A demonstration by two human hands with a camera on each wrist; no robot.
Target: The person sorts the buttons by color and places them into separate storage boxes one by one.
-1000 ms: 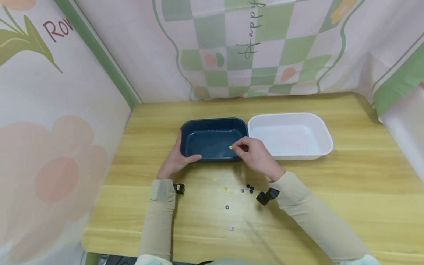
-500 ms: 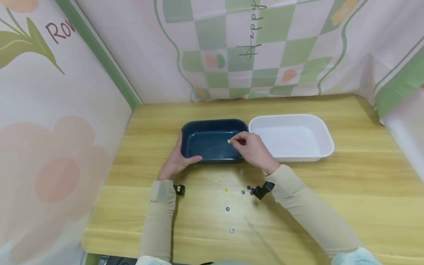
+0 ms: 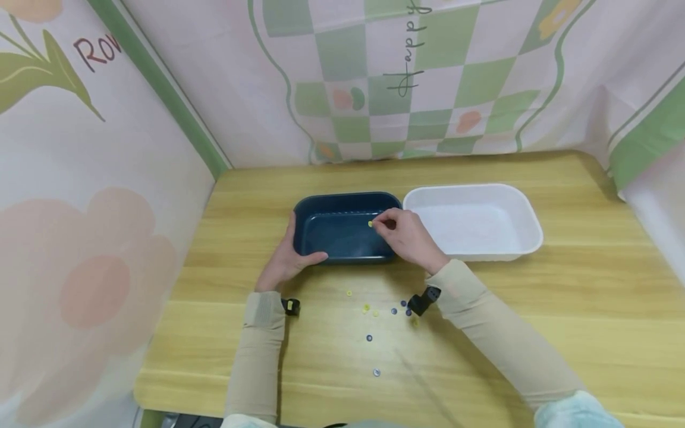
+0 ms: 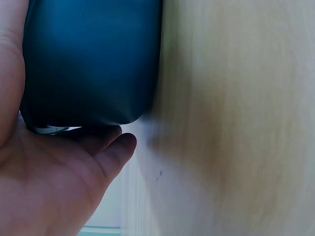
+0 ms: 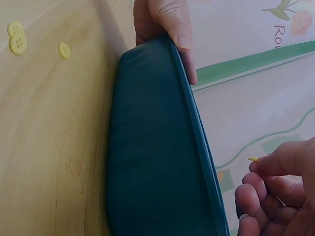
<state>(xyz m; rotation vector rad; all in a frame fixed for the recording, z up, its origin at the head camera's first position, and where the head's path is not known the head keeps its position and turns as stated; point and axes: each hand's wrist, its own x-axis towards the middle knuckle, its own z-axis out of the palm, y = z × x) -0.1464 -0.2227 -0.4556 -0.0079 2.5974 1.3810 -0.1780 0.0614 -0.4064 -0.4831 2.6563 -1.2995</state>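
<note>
My left hand [image 3: 283, 263] grips the left end of a dark blue tray [image 3: 339, 238], its thumb over the near rim and its fingers along the end wall. In the left wrist view the palm [image 4: 47, 177] lies against the tray's corner. Between thumb and fingertips my right hand [image 3: 411, 239] pinches a small yellow button [image 3: 370, 224], held above the right part of the tray. The right wrist view shows that button [image 5: 253, 159] edge-on, higher than the tray rim [image 5: 204, 147].
A white tray [image 3: 473, 223] stands right beside the blue one. On the wooden table [image 3: 321, 368] nearer me lie several yellow buttons [image 3: 366, 307] and several dark blue buttons [image 3: 394, 311]. A greyish button [image 3: 377, 373] sits nearest me. Curtains hang behind and at the sides.
My right hand has moved away from me and slightly left over the blue tray, still pinching the yellow button. The left hand keeps its grip on the tray.
</note>
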